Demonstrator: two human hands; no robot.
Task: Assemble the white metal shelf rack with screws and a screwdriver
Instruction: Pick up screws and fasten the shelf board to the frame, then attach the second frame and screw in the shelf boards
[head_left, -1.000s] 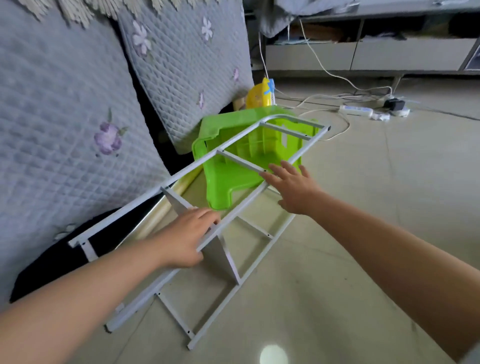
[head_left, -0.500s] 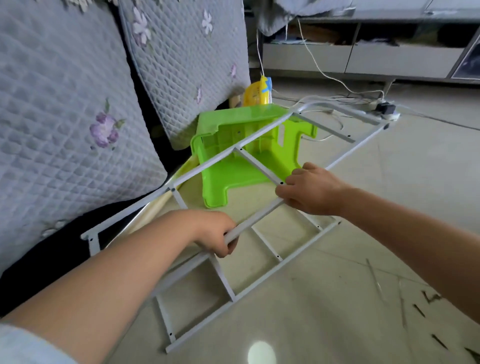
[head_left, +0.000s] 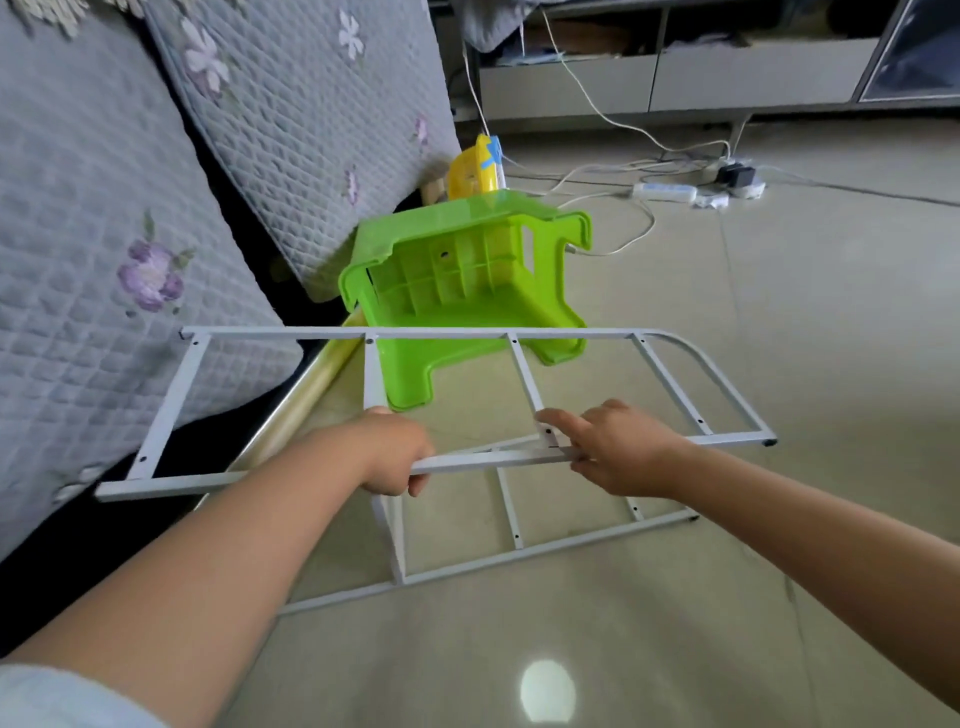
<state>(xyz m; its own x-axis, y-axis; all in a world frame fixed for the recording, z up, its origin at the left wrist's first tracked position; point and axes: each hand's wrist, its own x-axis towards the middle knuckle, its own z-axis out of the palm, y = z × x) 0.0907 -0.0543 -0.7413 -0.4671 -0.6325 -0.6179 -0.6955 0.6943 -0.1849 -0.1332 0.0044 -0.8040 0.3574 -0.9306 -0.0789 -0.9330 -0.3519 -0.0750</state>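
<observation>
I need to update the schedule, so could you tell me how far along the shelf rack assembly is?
Early. Done: nothing joined that shows. In hand: the left hand and right hand hold one white side frame above a second frame on the floor. Left: all joining; no screws or screwdriver visible.

Two bare forearms, no watch or rings visible. The left hand (head_left: 390, 451) and the right hand (head_left: 618, 451) wear no gloves. A pale grey-white fabric sleeve edge (head_left: 57, 696) shows at bottom left corner, approx. at the left upper arm.
</observation>
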